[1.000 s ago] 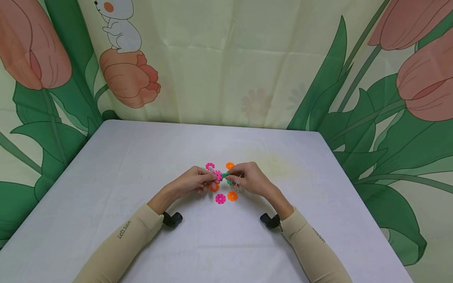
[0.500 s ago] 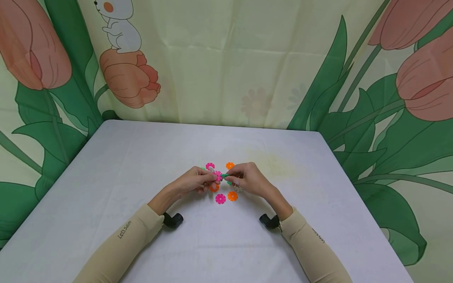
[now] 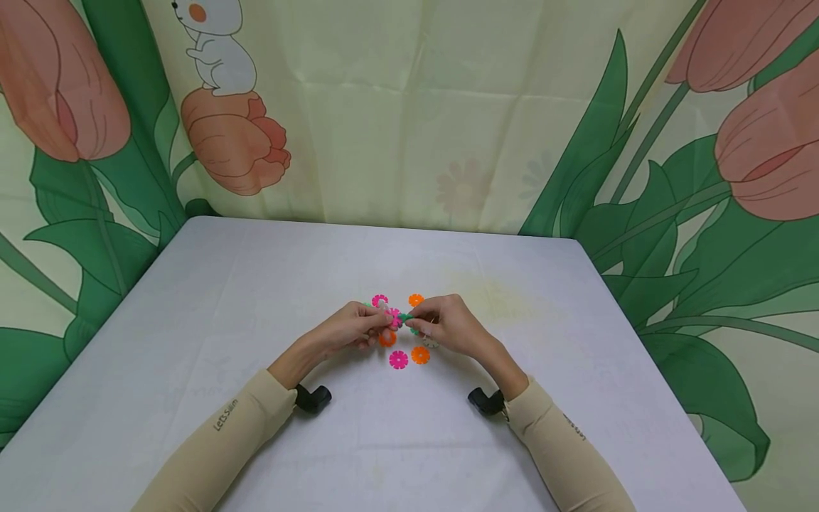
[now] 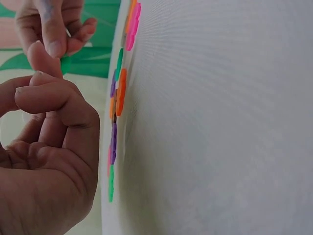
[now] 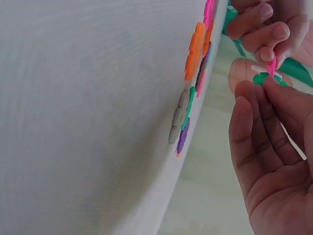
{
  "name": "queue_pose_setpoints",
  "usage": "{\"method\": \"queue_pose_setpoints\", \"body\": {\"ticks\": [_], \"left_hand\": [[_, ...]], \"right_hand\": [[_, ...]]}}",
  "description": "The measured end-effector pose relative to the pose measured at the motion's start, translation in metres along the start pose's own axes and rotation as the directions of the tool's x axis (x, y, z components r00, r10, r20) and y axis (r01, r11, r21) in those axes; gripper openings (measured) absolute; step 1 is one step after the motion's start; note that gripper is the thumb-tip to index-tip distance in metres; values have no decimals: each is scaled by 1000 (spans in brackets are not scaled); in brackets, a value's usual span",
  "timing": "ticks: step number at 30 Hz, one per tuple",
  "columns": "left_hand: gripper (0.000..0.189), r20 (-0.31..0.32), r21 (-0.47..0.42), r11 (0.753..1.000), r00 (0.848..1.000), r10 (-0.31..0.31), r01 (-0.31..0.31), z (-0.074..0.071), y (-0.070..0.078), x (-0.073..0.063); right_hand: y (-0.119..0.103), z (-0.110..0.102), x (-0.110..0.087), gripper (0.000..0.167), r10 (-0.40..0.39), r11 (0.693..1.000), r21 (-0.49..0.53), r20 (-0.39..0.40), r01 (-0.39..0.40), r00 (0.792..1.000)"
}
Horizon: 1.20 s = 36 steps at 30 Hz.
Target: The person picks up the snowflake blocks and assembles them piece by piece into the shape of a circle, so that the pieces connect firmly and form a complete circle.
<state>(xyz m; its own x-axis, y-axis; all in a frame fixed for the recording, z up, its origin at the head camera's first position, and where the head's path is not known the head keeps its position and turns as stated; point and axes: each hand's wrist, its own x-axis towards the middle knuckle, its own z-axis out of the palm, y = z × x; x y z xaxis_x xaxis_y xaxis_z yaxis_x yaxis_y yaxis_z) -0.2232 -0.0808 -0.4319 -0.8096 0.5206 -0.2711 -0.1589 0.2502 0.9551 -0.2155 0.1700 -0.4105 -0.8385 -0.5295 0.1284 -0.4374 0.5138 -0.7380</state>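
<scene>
We see the left hand [image 3: 360, 323] with thumb and fingertips closed tightly on a thin, notched pink disc [image 3: 393, 318]. Beside it, the right hand [image 3: 451, 321] pinches a scalloped green disc [image 3: 405, 317], fingertips apart only by its thickness. The held discs meet or nearly meet between both sets of fingers; we cannot tell which. Nearer us than the fingers, a round orange disc [image 3: 420, 355] and magenta disc [image 3: 399, 360] lie flat on finely textured white cloth [image 3: 397, 441].

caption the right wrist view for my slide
Left hand holds pink notched plastic disc, right hand holds green notched plastic disc
</scene>
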Motion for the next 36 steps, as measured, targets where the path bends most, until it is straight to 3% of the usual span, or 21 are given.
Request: {"method": "queue_pose_setpoints", "body": {"ticks": [11, 19, 23, 29, 36], "left_hand": [[37, -50, -34, 999, 999, -15, 13, 1, 2, 1], [32, -56, -45, 999, 998, -10, 8, 0, 4, 1], [33, -58, -38, 999, 998, -15, 13, 0, 4, 2], [30, -67, -36, 999, 997, -28, 25, 1, 5, 3], [31, -71, -28, 999, 997, -32, 30, 1, 3, 5]], "right_hand": [[-1, 0, 2, 10, 25, 1000, -19, 22, -24, 999], [1, -11, -1, 25, 36, 996, -89, 78, -29, 996], [6, -21, -3, 23, 96, 986, -145, 106, -80, 990], [11, -28, -4, 24, 217, 941, -294, 152, -166, 964], [13, -30, -6, 25, 233, 932, -322, 190, -164, 954]]}}
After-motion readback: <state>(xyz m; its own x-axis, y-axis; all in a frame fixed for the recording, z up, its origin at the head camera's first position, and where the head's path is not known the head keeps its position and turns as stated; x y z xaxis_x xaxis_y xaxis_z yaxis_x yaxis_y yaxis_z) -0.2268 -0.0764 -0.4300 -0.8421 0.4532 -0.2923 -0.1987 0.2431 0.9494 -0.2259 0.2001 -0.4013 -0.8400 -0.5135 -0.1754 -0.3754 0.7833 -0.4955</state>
